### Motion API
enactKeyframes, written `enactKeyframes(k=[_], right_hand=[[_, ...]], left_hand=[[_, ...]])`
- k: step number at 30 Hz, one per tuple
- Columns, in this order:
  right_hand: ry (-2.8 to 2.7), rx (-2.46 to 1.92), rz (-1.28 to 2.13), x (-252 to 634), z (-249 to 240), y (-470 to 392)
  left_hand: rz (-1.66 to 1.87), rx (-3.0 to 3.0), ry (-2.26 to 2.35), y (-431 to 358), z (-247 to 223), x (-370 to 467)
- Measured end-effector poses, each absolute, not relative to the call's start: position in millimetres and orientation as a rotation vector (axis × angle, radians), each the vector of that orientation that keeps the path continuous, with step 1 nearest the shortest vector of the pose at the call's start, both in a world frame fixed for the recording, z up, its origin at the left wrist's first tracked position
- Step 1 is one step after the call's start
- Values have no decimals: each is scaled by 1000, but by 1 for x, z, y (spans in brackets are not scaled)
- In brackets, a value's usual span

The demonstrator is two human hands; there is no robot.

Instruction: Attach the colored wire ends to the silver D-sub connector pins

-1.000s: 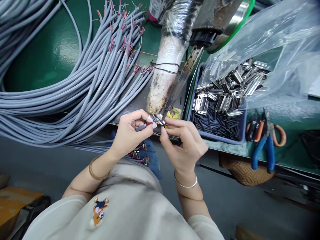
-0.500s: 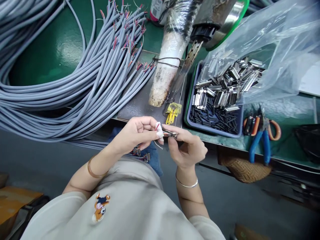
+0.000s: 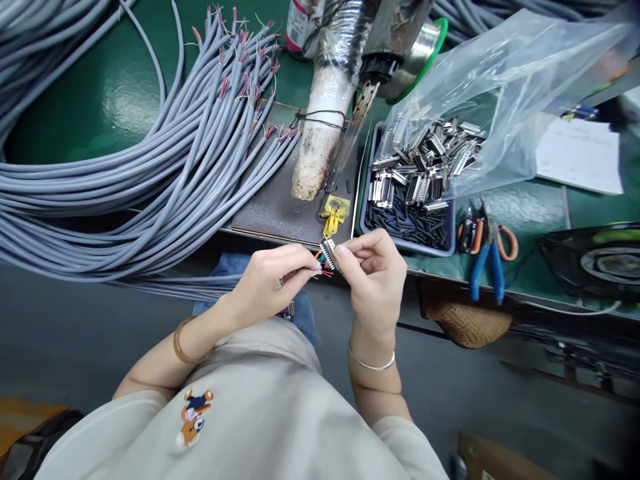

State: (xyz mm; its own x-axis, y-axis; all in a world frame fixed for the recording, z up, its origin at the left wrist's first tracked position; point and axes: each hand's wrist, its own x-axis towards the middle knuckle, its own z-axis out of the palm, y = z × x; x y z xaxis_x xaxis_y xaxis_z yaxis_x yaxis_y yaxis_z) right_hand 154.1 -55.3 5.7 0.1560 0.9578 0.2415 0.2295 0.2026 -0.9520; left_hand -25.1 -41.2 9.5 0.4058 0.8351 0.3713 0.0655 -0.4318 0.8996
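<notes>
Between finger and thumb my right hand [image 3: 375,277] pinches a silver multi-pin connector [image 3: 329,253], tilted, its row of pins facing left. My left hand [image 3: 277,277] pinches the end of a cable with thin coloured wires [image 3: 323,265]; orange, green and red strands show at its fingertips, close against the pins. Whether each wire is joined to a pin is too small to tell. Just beyond the connector, a yellow clip [image 3: 332,217] sits at the front of a dark board [image 3: 273,207]. Below my left hand, other wired connectors are mostly hidden over my lap.
Grey cables [image 3: 165,180] with stripped ends cover the left. A soldering iron [image 3: 357,127] lies beside a wrapped white tube [image 3: 317,147], pointing towards me. A blue tray [image 3: 450,233] holds connectors and black sleeves under a plastic bag [image 3: 505,113]. Pliers [image 3: 487,257] lie right, near the table edge.
My right hand has turned the connector so its pins now show. The white piece seen at my left fingertips is out of sight. The whole view has shifted slightly to the right.
</notes>
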Motion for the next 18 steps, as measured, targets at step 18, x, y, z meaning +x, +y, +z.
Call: enactKeyframes(k=[18], right_hand=[[-1833, -1328, 238, 160, 16, -71]], left_hand=[[905, 880, 860, -34, 4, -19]])
